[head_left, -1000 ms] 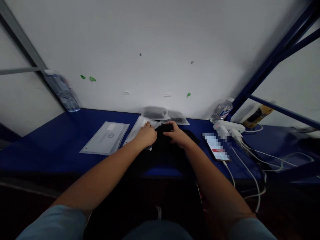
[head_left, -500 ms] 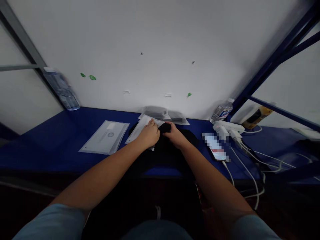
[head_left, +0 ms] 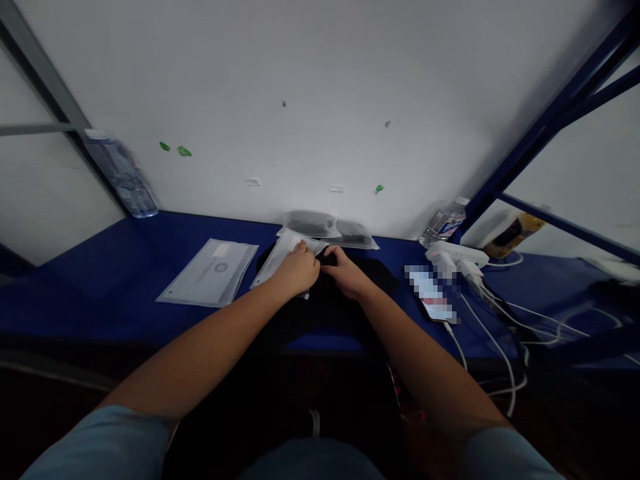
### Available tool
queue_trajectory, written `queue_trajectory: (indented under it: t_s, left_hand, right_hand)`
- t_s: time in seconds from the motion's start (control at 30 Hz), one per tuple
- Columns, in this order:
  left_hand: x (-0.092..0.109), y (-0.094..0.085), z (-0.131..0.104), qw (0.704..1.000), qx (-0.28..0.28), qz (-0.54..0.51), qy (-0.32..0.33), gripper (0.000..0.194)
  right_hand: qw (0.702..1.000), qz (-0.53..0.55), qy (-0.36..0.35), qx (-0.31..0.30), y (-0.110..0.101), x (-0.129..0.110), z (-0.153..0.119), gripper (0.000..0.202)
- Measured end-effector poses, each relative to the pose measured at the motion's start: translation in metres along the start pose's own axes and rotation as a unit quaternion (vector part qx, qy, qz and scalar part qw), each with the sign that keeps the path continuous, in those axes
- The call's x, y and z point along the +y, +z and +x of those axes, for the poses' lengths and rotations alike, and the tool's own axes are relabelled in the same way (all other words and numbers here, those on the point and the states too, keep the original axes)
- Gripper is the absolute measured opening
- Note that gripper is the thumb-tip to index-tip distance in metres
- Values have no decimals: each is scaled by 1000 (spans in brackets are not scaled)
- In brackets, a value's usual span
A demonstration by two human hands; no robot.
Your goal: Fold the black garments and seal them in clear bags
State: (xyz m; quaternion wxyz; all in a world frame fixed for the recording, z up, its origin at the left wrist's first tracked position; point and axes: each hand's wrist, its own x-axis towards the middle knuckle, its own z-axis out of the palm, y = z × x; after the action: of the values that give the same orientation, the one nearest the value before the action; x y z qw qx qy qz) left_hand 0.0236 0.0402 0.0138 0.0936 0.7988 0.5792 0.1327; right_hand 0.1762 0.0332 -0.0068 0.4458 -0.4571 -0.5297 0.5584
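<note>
**Frosted plastic bag (head_left: 278, 256) lies slantwise under the left hand (head_left: 299, 269), with black soft cloth (head_left: 376, 272) along its right edge**

The bag's long axis runs from near left to far right, and it rests partly on the dark cloth, which shows past it on both sides. The left hand is the nearer one: it lies over the bag's right half, its fingers bent and close together, pointing toward the far edge. Whether they press down or grip the plastic, I cannot tell.

The right hand (head_left: 345, 272) is just right of the bag, turned in toward it. Its thumb and forefinger stand a little apart at the cloth, close to the left hand; whether they pinch the fabric is too dark to tell. The bag thus lies to the left of the right fingertips and directly beneath the left ones.

Farther out, a second flat, frosted bag with a round grey print (head_left: 214, 270) lies left of the first, slanting much the same way. Behind the first bag, against the white wall (head_left: 320, 120), sit two translucent packets with dark contents (head_left: 310, 225). Well to its right lies a smartphone with a lit screen (head_left: 431, 295), and beyond that a white power strip (head_left: 459, 253). All this rests on a dark blue tabletop (head_left: 85, 287).
</note>
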Motion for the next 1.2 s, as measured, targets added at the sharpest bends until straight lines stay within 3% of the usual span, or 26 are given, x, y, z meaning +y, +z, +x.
queue_trajectory:
  t_s: [0.1,0.23,0.43,0.63,0.77,1.0,1.07,1.2]
  left_hand:
    - [0,-4,0,1000,0,-1,-13,49]
    - [-1,-6,1,1000,7,-22,-11,45]
    - [2,-4,0,1000,2,-13,3,49]
    - [5,-5,-2,1000,-6,-25,-8,49]
    - [9,-7,-4,1000,-11,-26,-6,51]
    - [18,-10,-11,999,-7,-44,6,52]
    - [18,-9,-12,999,-8,-46,4,52]
    - [13,-7,-8,999,13,-34,11,52]
  right_hand:
    - [996,-32,43,-67,-5,-10,-5,27]
    - [991,-24,87,-102,-12,-14,-4,29]
    - [994,47,66,-72,-8,-4,1,33]
    - [995,-89,-3,-49,8,5,2,29]
    - [996,-75,-26,-39,14,9,3,33]
    - [992,43,13,-115,17,12,3,25]
    - [994,43,33,-92,14,8,3,22]
    - [999,26,38,18,4,-1,4,21]
